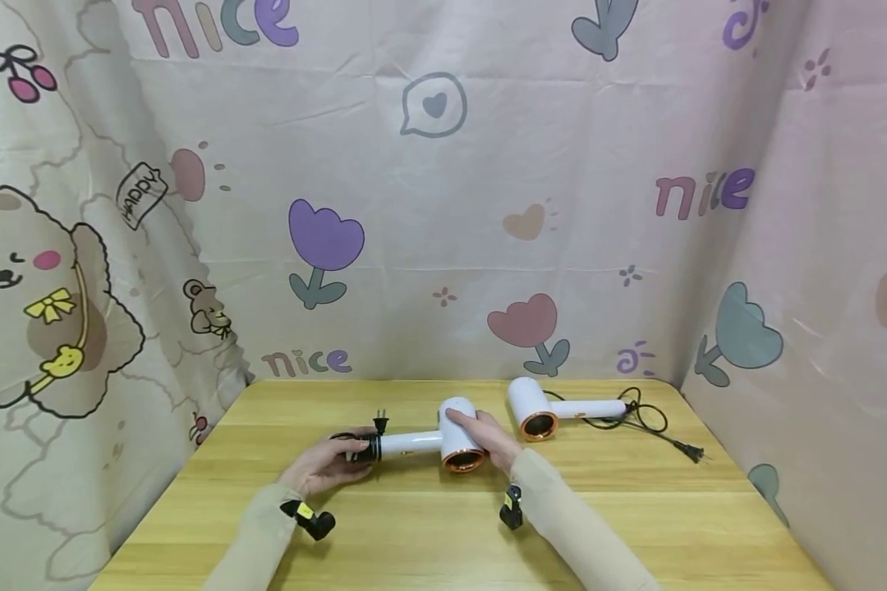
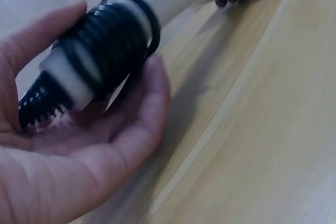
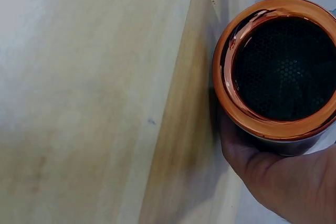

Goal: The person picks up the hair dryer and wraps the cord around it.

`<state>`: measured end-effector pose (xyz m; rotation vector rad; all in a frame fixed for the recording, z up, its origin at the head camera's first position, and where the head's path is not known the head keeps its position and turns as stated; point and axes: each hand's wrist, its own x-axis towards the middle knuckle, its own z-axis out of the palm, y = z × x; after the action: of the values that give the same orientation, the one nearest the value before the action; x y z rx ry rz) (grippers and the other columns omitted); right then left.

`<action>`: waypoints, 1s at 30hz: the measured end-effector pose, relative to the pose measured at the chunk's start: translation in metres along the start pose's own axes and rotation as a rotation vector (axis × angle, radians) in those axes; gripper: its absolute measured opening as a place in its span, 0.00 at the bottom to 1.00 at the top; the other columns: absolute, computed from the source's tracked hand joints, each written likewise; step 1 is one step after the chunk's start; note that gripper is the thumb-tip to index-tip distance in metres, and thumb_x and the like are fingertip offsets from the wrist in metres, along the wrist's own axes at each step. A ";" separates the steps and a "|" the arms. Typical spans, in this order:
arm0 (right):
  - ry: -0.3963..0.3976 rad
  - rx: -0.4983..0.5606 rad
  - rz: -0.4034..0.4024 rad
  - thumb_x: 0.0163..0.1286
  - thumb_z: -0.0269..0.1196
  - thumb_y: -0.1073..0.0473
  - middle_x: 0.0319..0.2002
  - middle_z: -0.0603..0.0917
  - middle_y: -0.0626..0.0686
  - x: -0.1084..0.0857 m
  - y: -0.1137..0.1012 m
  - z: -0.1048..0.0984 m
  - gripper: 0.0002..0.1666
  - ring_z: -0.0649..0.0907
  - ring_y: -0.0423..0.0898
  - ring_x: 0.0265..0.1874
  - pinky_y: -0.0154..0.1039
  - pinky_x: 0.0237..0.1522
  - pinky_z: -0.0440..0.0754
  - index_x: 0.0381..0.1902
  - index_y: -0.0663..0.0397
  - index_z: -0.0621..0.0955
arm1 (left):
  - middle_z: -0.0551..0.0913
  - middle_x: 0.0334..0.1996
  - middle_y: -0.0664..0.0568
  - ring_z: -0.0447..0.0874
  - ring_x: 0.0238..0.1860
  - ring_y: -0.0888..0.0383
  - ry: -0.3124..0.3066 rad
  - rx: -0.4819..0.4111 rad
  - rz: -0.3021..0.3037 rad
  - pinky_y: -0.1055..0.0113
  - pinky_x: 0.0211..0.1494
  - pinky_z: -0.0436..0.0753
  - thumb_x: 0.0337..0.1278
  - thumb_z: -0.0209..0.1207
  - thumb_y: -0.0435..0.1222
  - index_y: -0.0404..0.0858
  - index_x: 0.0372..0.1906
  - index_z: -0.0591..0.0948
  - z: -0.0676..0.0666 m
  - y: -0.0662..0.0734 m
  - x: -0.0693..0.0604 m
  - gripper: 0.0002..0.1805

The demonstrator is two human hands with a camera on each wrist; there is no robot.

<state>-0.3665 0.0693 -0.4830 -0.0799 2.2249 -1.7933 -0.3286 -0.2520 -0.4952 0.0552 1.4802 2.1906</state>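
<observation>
A white hair dryer with a copper-coloured rim lies sideways between the two hands, low over the wooden table. The right hand grips its barrel, thumb on top; in the right wrist view the dark mesh inside the copper rim faces the camera. At the handle's end, the left hand holds the wound black cord between thumb and fingers. The cord's two-pin plug sticks up beside the left fingers. Whether the dryer touches the table cannot be told.
A second white hair dryer lies at the back right of the wooden table. Its loose black cord loops behind the handle and ends in a plug near the right edge. A printed curtain hangs behind the table and along both sides.
</observation>
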 end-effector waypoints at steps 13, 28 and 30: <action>-0.034 -0.016 -0.030 0.65 0.61 0.32 0.40 0.83 0.58 -0.001 -0.003 0.010 0.44 0.83 0.47 0.35 0.36 0.37 0.81 0.57 0.69 0.72 | 0.64 0.70 0.31 0.73 0.64 0.43 -0.149 0.606 0.067 0.57 0.59 0.81 0.54 0.65 0.29 0.36 0.75 0.58 -0.010 0.018 -0.004 0.44; 0.167 0.018 0.010 0.59 0.66 0.31 0.42 0.80 0.61 -0.004 -0.004 0.017 0.50 0.81 0.51 0.37 0.37 0.36 0.81 0.56 0.72 0.71 | 0.77 0.60 0.33 0.74 0.62 0.37 0.074 1.019 0.169 0.42 0.66 0.72 0.44 0.73 0.32 0.30 0.71 0.63 0.022 0.018 0.010 0.47; 0.165 0.031 0.019 0.60 0.65 0.32 0.44 0.80 0.62 -0.003 -0.004 0.016 0.49 0.81 0.51 0.40 0.38 0.40 0.81 0.57 0.72 0.71 | 0.76 0.60 0.32 0.73 0.63 0.36 0.067 1.015 0.162 0.41 0.66 0.71 0.46 0.72 0.32 0.30 0.72 0.61 0.021 0.019 0.011 0.47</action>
<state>-0.3597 0.0540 -0.4819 0.0986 2.2993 -1.8856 -0.3392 -0.2353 -0.4726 0.4471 2.5301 1.3256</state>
